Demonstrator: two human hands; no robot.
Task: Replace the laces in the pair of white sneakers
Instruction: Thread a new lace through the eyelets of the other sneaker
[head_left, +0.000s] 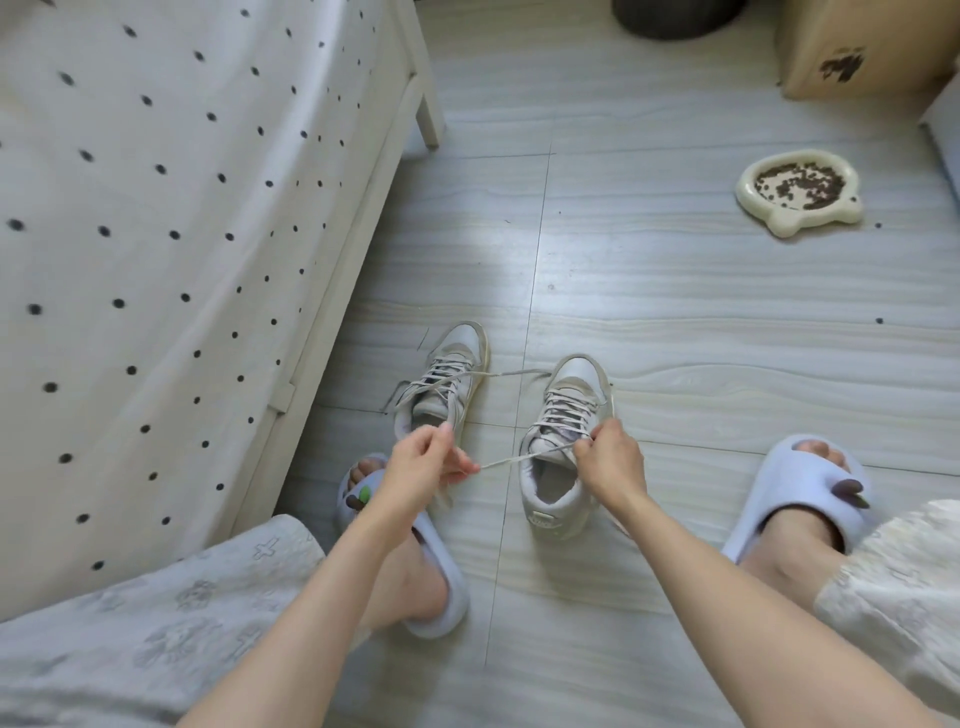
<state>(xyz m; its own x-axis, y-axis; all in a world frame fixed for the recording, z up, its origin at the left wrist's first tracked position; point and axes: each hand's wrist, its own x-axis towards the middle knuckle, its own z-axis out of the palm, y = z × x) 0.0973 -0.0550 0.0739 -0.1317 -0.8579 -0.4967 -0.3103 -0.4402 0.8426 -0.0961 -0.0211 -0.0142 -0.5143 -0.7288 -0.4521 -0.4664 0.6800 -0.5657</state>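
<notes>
Two sneakers, both hands on lace

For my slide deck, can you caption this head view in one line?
Left hand and right hand pull a lace from the right sneaker.

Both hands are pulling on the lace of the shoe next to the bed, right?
Not quite. In the head view the left hand and right hand hold the lace of the sneaker farther from the bed.
</notes>
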